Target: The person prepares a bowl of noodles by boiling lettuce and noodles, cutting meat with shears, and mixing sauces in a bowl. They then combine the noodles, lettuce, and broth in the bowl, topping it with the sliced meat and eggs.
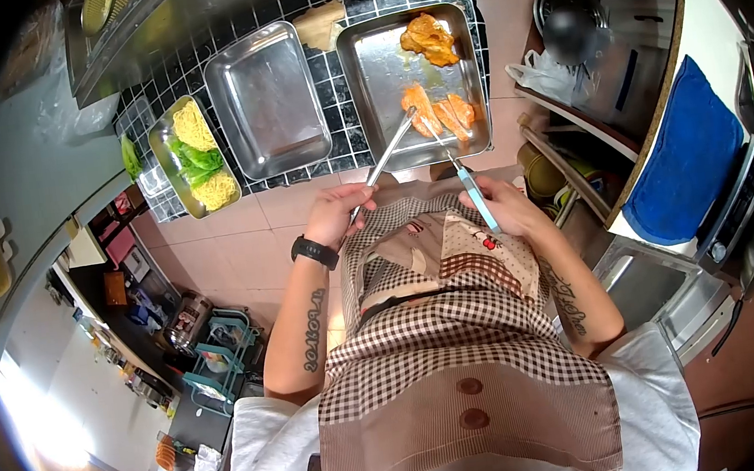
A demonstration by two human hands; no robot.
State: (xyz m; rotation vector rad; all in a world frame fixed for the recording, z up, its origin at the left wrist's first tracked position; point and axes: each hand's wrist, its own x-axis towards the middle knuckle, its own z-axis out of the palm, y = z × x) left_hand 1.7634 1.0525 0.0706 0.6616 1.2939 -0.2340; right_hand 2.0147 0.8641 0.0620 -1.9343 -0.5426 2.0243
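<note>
My left hand (340, 214), with a black watch on its wrist, is closed round metal tongs (392, 151). Their tips touch a piece of orange marinated meat (419, 110) in the right metal tray (365, 97). In my right hand (497, 207) is a knife with a light blue handle (476, 198), its thin blade reaching over the tray's near edge to the same meat. Cut pieces (456, 117) lie just right of the blade. Farther back in that tray sits a larger orange piece (429, 40).
A bare metal tray (267, 104) stands left of the meat tray. Beyond it, a smaller tray (165, 157) holds yellow noodles (193, 126) and green leaves (198, 163). Shelves with a white bag (546, 77) and a blue cloth (686, 158) are at the right.
</note>
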